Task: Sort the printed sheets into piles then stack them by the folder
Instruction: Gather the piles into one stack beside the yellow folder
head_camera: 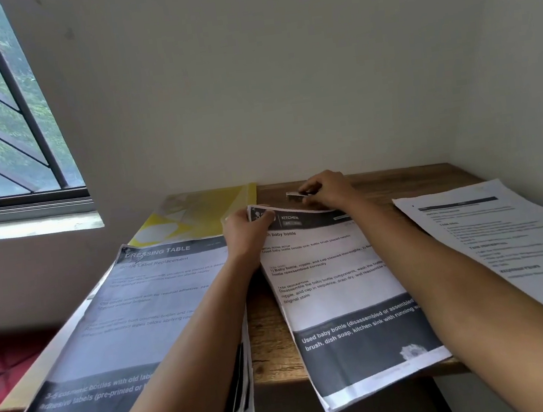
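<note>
Sheets (334, 283) are spread on a wooden table (270, 343) by pale walls (282, 84). One is gripped by the left hand (246, 233), a grey object (294, 196) by the right hand (329, 190).

Yellow folder (202, 211) with pale shapes; white printed sheets (334, 283) banded dark grey; brown wood-grain table (397, 183); plain off-white wall (247, 72).

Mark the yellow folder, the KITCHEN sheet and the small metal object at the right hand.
yellow folder (202, 214): head view, bare cover by the wall.
KITCHEN sheet (334, 287): head view, white text area mid-page.
small metal object (294, 196): head view, its exposed left end.
</note>
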